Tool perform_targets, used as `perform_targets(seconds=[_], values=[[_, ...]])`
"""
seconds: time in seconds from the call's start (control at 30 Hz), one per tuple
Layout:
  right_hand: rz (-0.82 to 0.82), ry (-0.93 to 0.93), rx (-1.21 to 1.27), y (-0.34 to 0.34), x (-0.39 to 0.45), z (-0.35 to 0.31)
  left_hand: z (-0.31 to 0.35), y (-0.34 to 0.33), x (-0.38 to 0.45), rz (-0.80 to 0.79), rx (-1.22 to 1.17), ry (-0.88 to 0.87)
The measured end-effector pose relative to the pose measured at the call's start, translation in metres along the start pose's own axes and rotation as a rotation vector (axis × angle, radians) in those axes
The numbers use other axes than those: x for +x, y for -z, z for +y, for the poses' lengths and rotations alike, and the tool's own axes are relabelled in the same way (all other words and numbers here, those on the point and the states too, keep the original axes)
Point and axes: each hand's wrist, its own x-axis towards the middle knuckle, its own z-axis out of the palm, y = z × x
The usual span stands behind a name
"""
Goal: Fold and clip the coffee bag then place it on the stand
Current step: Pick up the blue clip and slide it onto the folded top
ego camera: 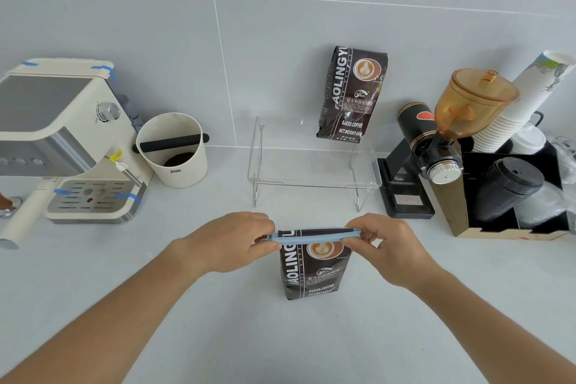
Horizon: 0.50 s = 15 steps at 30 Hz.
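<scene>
A dark brown coffee bag (313, 274) stands upright on the counter in front of me. A long light-blue clip (308, 239) lies across its folded top. My left hand (237, 240) pinches the clip's left end and my right hand (386, 243) pinches its right end, both against the bag's top. Behind the bag stands a clear acrylic stand (311, 184). A second, identical coffee bag (352, 93) sits on the stand's right rear, leaning on the wall.
An espresso machine (62, 134) and a white knock box (174, 150) are at the left. A black coffee grinder (436, 140) with an amber hopper, stacked paper cups (514, 106) and a box of black lids (511, 193) are at the right. A tiled wall is behind.
</scene>
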Motion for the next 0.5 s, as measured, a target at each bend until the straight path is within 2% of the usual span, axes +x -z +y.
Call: perform_targets(seconds=[0.37,0.5], values=[[0.089,0.029,-0.07,-0.008,-0.004,0.005,-0.004,-0.013,0.003,0.09,-0.055,0.018],[0.048,0.009,0.0,-0.006,-0.003,0.005,-0.006,-0.014,0.003,0.108,-0.076,0.032]])
